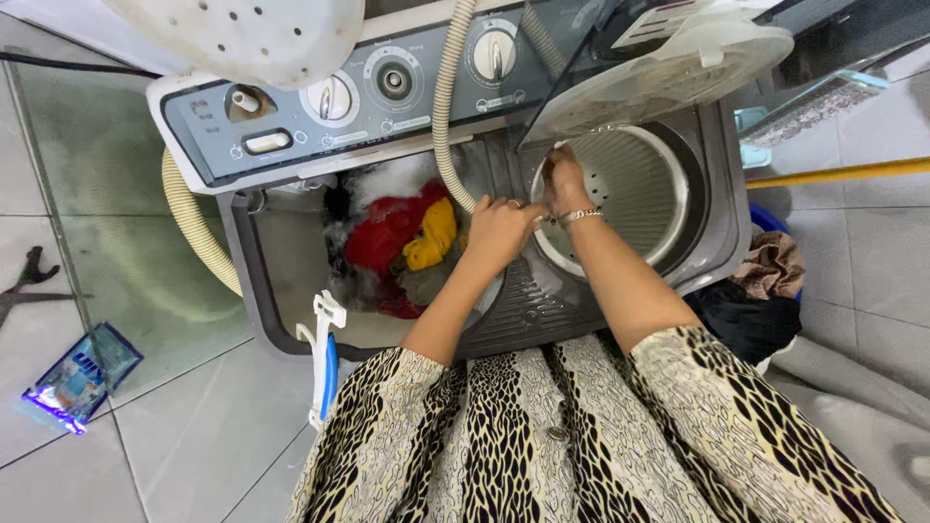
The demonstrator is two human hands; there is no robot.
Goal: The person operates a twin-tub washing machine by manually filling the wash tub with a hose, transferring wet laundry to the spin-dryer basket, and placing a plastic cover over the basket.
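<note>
Head view, looking down on a twin-tub washing machine (542, 310). My left hand (499, 230) sits at the ridge between the two tubs, fingers curled down over the inner edge of the wash tub (291, 261), just beside the corrugated drain hose (446, 107). Can't tell if it is clamped on anything or only resting there. My right hand (564, 182) reaches into the spin tub (630, 184) at its left rim, fingers bent downward inside the perforated drum; what they touch is hidden, so grip state unclear. A metal bracelet (579, 216) is on that wrist.

The wash tub holds wet laundry in sudsy water: a red garment (383, 232), a yellow cloth (433, 232), a darker piece below them, foam at the back. The spin tub looks bare where visible. Its clear lid (668, 58) stands tipped open behind it.

The control panel (368, 97) with dials runs across the top. A white perforated disc (242, 34) sits at top left. A blue and white brush (325, 363) hangs off the machine's front edge. A blue detergent sachet (82, 376) lies on the tiled floor at left. A pile of dark and brown clothes (756, 291) sits just right of the machine. A yellow pole (843, 172) crosses at right.
</note>
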